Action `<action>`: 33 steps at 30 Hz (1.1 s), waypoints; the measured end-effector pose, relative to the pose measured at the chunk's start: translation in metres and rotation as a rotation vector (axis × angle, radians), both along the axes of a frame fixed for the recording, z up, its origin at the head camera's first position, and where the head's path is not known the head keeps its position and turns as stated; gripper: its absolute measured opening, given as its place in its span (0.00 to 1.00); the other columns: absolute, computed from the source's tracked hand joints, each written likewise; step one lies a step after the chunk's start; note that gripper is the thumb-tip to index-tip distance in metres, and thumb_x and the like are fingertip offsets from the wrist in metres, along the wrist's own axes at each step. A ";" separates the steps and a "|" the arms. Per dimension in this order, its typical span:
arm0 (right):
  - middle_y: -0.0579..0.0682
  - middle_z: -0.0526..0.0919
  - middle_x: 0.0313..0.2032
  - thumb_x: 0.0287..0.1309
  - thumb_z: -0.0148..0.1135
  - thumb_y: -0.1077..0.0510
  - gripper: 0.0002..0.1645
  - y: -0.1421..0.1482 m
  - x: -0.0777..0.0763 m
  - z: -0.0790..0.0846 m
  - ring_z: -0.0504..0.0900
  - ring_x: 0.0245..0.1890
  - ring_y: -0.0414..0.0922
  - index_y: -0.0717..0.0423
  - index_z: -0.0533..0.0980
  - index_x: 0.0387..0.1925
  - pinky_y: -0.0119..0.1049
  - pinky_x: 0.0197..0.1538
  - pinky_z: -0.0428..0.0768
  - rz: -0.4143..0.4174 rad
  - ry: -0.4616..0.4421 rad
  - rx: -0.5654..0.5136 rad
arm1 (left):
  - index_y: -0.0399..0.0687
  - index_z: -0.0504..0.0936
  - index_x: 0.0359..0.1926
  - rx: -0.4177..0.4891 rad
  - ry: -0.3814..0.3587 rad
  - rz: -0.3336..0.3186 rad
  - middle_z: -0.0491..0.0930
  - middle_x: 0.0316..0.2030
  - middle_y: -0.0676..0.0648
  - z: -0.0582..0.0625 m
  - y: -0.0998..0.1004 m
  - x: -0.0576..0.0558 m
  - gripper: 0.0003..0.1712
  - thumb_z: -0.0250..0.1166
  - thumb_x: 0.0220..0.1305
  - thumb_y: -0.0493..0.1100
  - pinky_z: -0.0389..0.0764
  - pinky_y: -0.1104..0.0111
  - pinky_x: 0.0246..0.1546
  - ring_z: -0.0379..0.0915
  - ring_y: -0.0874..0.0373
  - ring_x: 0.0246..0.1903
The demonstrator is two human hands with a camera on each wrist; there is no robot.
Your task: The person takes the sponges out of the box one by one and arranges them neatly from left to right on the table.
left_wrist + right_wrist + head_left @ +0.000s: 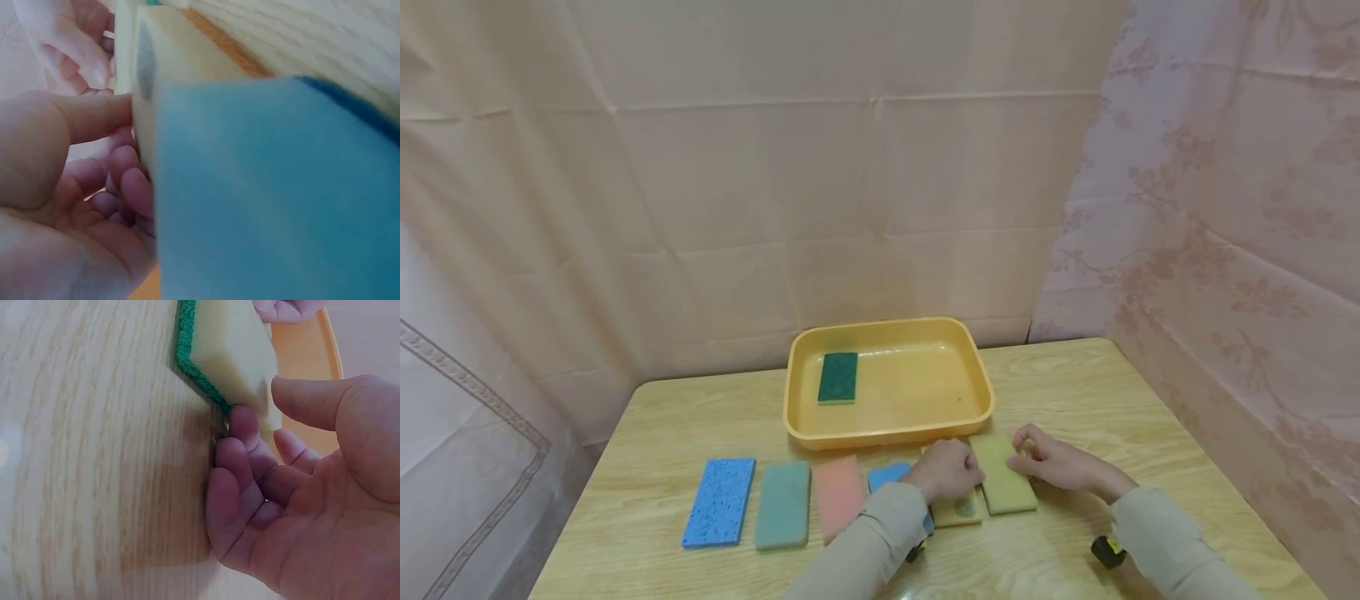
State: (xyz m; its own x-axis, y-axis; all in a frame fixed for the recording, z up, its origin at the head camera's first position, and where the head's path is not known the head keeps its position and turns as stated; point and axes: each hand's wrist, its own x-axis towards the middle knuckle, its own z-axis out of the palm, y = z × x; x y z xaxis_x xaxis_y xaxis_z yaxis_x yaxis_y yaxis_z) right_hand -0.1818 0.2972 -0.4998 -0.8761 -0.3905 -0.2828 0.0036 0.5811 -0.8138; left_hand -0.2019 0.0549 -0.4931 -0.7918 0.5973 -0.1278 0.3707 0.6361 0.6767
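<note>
A pale yellow sponge [1004,477] with a green scouring layer underneath lies flat at the right end of a row of sponges. By its right edge is my right hand [1054,463]; in the right wrist view the thumb stands apart above it and the loosely bent fingers [232,459] meet its side. My left hand [942,468] is over a beige sponge [962,510] with a dark spot and an orange underside. Its thumb touches around where the two sponges meet, with loosely curled fingers [136,187]. Under that wrist, a blue sponge [887,475] is partly hidden.
Farther left lie a pink sponge [837,496], a grey-green sponge [782,506] and a speckled blue sponge [719,502]. Behind the row stands a yellow tray [917,400], with a dark green sponge [838,377] in its left part. Curtains hang behind the wooden table [700,408].
</note>
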 end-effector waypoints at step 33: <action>0.56 0.75 0.36 0.77 0.54 0.54 0.20 -0.024 -0.024 0.061 0.75 0.35 0.51 0.63 0.67 0.60 0.44 0.38 0.80 0.047 0.176 -0.034 | 0.47 0.87 0.35 0.103 0.149 -0.070 0.77 0.22 0.60 0.039 -0.041 -0.024 0.08 0.66 0.70 0.45 0.73 0.75 0.25 0.70 0.68 0.22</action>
